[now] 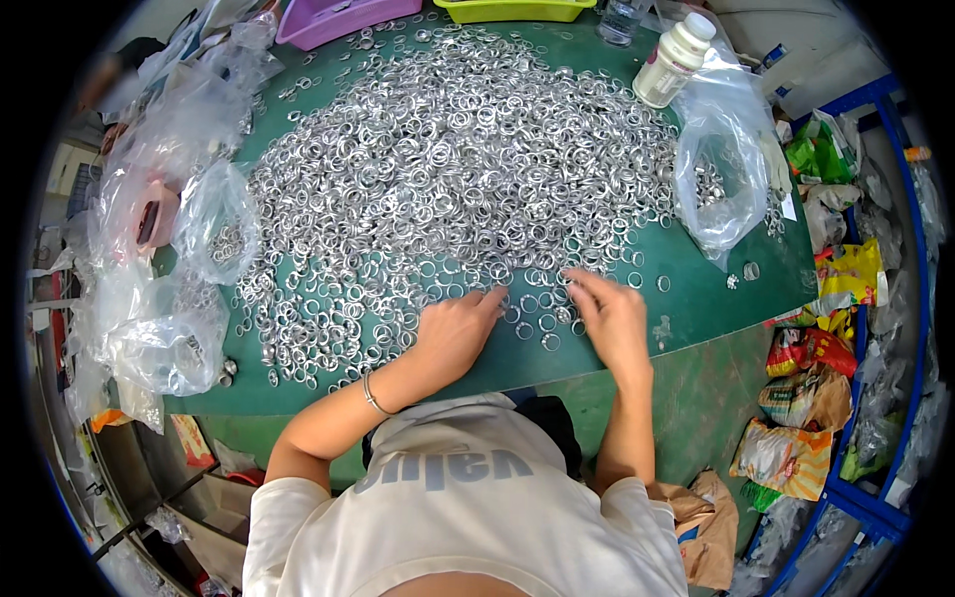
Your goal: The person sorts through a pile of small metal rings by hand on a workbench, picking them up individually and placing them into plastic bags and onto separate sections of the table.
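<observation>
Two bare hands at the near edge of a heap of small silver metal rings (448, 169). Left hand (453, 333), palm down, fingers loosely curled and stretched forward, fingertips touching loose rings at the edge of the heap; cannot tell whether any ring is pinched. Thin bracelet (375, 396) on the left wrist. Right hand (609, 316), palm down too, fingers extended toward the left and resting among scattered rings — open rather than clenched, grip underneath hidden. Between both hands, a few separate rings lying flat on the green table top (696, 289).

Beyond the hands, the heap spread wide over most of the table, thickest in the middle, thinning toward the near edge. To the right, a clear plastic bag (718, 169) standing open with some rings inside, and just behind it a white plastic bottle (674, 58) lying tilted. To the left, several more clear bags (214, 224) — some holding rings. At the far edge, a purple tray (338, 18) and a yellow-green tray (512, 10). On the far right, a blue metal rack (885, 328) crowded with colourful packets.
</observation>
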Demonstrator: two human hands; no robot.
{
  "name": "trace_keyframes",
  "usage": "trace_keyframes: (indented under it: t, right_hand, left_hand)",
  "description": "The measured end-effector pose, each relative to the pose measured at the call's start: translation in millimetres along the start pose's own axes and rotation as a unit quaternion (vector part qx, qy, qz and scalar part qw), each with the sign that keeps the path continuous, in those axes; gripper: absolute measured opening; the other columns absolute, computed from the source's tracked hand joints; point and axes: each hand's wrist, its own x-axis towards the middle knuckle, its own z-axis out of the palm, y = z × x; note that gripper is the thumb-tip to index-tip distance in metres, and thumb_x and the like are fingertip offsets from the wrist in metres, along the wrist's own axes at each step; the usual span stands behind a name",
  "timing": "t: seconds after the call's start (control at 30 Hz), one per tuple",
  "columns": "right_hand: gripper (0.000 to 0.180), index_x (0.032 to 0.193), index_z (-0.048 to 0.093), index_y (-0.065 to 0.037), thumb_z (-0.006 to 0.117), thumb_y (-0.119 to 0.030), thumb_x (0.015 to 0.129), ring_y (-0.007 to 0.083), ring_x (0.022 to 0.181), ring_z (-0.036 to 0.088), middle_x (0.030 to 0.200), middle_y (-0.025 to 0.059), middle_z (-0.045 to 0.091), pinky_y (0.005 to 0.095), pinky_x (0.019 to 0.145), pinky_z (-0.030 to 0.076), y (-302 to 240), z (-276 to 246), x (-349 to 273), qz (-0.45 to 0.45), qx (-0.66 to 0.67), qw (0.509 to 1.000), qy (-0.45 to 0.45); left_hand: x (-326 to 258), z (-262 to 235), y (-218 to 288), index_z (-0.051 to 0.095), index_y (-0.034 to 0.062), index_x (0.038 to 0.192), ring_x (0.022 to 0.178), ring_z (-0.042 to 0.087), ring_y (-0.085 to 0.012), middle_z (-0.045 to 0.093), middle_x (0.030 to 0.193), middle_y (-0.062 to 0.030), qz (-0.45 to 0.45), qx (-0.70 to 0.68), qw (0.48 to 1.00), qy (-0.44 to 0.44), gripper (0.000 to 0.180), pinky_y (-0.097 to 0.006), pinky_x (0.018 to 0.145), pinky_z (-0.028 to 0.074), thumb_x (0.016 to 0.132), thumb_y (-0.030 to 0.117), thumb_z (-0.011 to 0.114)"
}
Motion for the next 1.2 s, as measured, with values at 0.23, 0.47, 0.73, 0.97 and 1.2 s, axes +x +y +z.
trace_keyframes:
  t: [0.23, 0.47, 0.73, 0.97, 1.2]
  right_hand:
    - [0.011, 0.088, 0.069, -0.011, 0.066, -0.013, 0.078, 0.0276, 0.063, 0.062, 0.076, 0.0082, 0.066, 0.0353, 0.054, 0.047, -6.7, 4.5, -6.9, -0.011, -0.127, 0.992, -0.009]
    - [0.012, 0.082, 0.060, -0.008, 0.067, -0.016, 0.077, 0.0299, 0.061, 0.061, 0.070, 0.0108, 0.060, 0.0407, 0.050, 0.046, -17.0, 37.7, 0.9, -0.042, -0.171, 0.984, -0.011]
    - [0.013, 0.077, 0.058, -0.008, 0.067, -0.017, 0.077, 0.0305, 0.061, 0.062, 0.071, 0.0093, 0.062, 0.0404, 0.050, 0.046, -6.2, 39.4, 6.2, -0.021, -0.189, 0.981, 0.030]
    - [0.006, 0.083, 0.064, -0.010, 0.064, -0.015, 0.079, 0.0292, 0.059, 0.061, 0.069, 0.0077, 0.060, 0.0382, 0.050, 0.046, -13.2, 36.8, -0.3, -0.092, -0.104, 0.990, 0.031]
    - [0.009, 0.084, 0.061, -0.010, 0.065, -0.017, 0.079, 0.0277, 0.058, 0.060, 0.071, 0.0067, 0.061, 0.0373, 0.049, 0.045, -12.0, 54.1, 8.5, -0.075, -0.186, 0.979, 0.024]
  left_hand:
    - [-6.8, -4.7, -11.2, 0.063, 0.0102, 0.100, 0.057, 0.059, -0.0292, 0.061, 0.071, -0.0083, 0.009, -0.027, 0.999, 0.023, 0.017, -0.039, 0.048, 0.046, 0.085, 0.016, 0.058]
    - [14.2, 1.7, -6.3, 0.063, 0.0090, 0.092, 0.058, 0.060, -0.0303, 0.063, 0.074, -0.0092, -0.027, -0.009, 1.000, 0.008, 0.012, -0.039, 0.049, 0.047, 0.084, 0.017, 0.059]
    - [-6.5, -10.6, -13.7, 0.062, 0.0064, 0.085, 0.059, 0.060, -0.0320, 0.062, 0.074, -0.0115, -0.027, -0.057, 0.998, -0.005, 0.010, -0.041, 0.051, 0.048, 0.083, 0.016, 0.059]
    - [11.0, 1.8, -11.5, 0.063, 0.0088, 0.097, 0.059, 0.061, -0.0304, 0.065, 0.079, -0.0099, -0.035, -0.079, 0.996, 0.035, 0.018, -0.039, 0.052, 0.048, 0.081, 0.016, 0.063]
    - [12.7, 3.3, -15.9, 0.060, 0.0077, 0.090, 0.061, 0.061, -0.0339, 0.063, 0.076, -0.0115, -0.034, -0.060, 0.997, 0.032, 0.011, -0.043, 0.051, 0.048, 0.083, 0.015, 0.057]
